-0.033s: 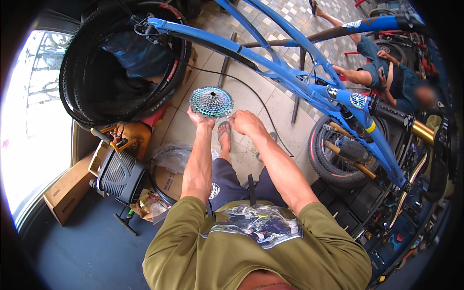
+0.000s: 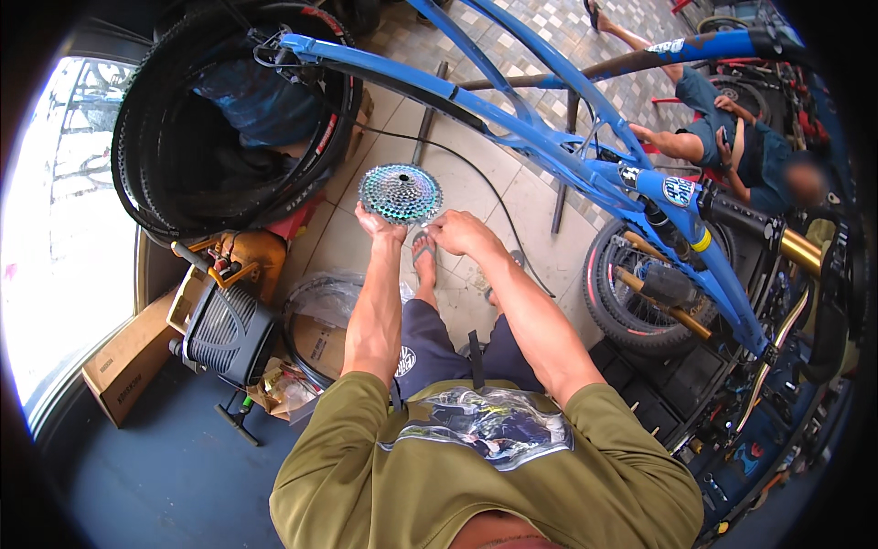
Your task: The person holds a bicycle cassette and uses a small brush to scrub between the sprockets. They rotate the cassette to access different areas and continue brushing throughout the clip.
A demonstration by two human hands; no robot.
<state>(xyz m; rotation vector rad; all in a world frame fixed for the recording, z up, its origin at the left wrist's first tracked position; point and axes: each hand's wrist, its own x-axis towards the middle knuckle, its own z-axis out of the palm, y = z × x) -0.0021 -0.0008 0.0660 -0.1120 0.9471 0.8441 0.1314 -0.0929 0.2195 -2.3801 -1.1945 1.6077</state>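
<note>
A bicycle cassette (image 2: 401,194), round with silvery, iridescent sprocket teeth and a dark centre hole, lies flat at chest-front distance. My left hand (image 2: 380,224) supports it from below, with the fingers mostly hidden under the near-left rim. Just off the cassette's near-right edge is my right hand (image 2: 462,232), its fingers curled and the fingertips pinched close to the rim. Whether those fingertips touch the teeth or hold something tiny, I cannot make out.
A blue bike frame (image 2: 549,146) spans the upper right, with a wheel (image 2: 631,302) below it. Stacked tyres (image 2: 137,174) stand upper left, above a black-and-orange machine (image 2: 233,334) and a cardboard box (image 2: 128,366). A seated person (image 2: 709,137) is at far right.
My right hand has shifted slightly left and nearer to me along the cassette's rim. The cassette and my left hand look unmoved.
</note>
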